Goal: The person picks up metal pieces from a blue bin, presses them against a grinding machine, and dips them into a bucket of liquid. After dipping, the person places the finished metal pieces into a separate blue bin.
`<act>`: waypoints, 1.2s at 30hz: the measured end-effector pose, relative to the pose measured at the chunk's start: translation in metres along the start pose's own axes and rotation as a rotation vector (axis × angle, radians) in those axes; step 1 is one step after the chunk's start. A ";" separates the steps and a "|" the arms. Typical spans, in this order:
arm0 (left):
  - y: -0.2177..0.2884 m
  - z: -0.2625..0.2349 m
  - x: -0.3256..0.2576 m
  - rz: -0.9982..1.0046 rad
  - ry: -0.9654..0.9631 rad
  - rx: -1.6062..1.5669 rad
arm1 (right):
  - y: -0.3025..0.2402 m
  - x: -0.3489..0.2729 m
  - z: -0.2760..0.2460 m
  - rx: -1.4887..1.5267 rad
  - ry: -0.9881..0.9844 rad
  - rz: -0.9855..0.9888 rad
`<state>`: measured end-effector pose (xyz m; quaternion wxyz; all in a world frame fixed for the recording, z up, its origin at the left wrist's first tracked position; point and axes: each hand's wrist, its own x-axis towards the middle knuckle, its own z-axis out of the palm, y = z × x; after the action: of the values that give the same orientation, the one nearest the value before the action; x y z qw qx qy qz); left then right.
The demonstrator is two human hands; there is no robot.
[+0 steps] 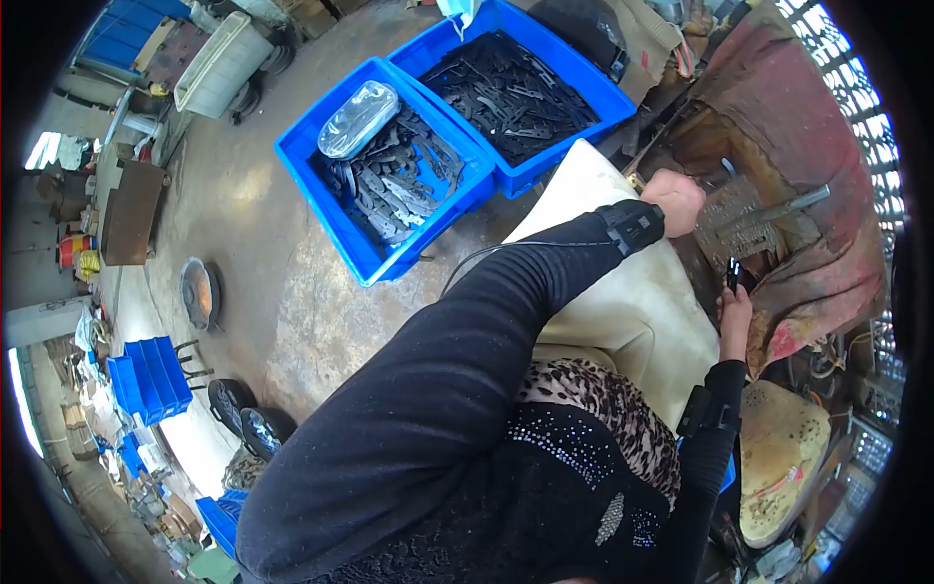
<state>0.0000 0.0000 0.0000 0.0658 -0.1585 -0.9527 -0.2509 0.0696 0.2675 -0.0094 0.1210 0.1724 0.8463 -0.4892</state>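
My left hand (678, 202) is closed in a fist beside a worn metal work plate (735, 216) at the right. What it grips, if anything, is hidden; a small brassy bit (636, 182) shows just beyond it. Lower down, my right hand (736, 316) pinches a small black strip with a shiny edge (733, 273), which points up toward the plate. A metal rod (793, 206) juts out across the plate's right side. Under my left wrist, a cream-coloured cover (647, 292) spreads over my lap.
Two blue bins at the upper middle hold loose pieces: the left bin (321, 229) grey ones and a clear oval container (358, 120), the right bin (611, 97) black strips. Stained red cloth (817, 127) drapes around the work plate. A padded stool (783, 457) stands at lower right.
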 end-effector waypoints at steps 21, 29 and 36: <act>-0.302 -0.150 -0.275 -0.640 0.259 -0.017 | 0.022 0.021 -0.012 0.049 -0.049 0.003; -0.336 -0.089 -0.357 -0.451 -0.068 0.475 | 0.027 0.025 -0.012 0.037 -0.044 0.009; -0.308 -0.118 -0.336 -0.577 -0.409 0.505 | 0.028 0.024 -0.012 0.016 -0.049 0.014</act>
<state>0.2187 -0.4034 -0.1078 -0.1604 0.0888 -0.9829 0.0186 0.0594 0.2950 -0.0347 0.1438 0.1673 0.8379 -0.4992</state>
